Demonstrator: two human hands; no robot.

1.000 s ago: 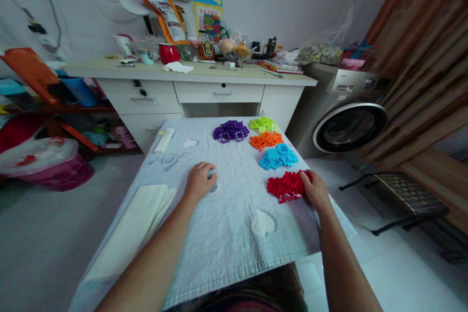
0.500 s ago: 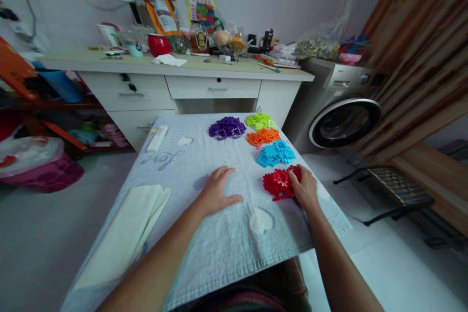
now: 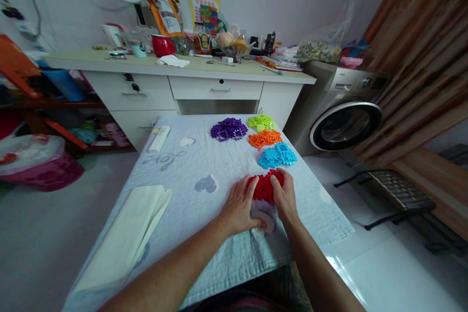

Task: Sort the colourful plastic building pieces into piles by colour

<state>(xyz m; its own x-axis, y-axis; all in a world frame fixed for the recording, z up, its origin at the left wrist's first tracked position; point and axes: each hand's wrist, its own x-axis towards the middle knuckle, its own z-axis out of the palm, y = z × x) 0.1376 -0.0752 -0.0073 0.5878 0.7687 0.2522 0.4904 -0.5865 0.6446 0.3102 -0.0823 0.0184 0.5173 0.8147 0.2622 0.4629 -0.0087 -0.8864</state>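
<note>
On the cloth-covered table (image 3: 197, 161) a pile of red toothed plastic building pieces (image 3: 263, 188) lies between my two hands. My right hand (image 3: 285, 197) curls round its right side, thumb on top. From the left, my left hand (image 3: 239, 204) touches the pile with stretched fingers, its thumb held apart near the cloth. Beyond the red pile sit similar pieces in separate heaps: blue pieces (image 3: 277, 155), orange pieces (image 3: 264, 139), lime green pieces (image 3: 262, 122) and purple pieces (image 3: 229, 129).
A folded cream cloth (image 3: 124, 239) and a white box (image 3: 159, 139) lie along the table's left side. Behind stands a cluttered desk (image 3: 215, 70), with a washing machine (image 3: 340, 107) to its right. A woven stool (image 3: 395, 187) is on the right floor.
My left hand has moved right to the red pile. My right hand has pulled the red pieces left, and they are bunched closer together.
</note>
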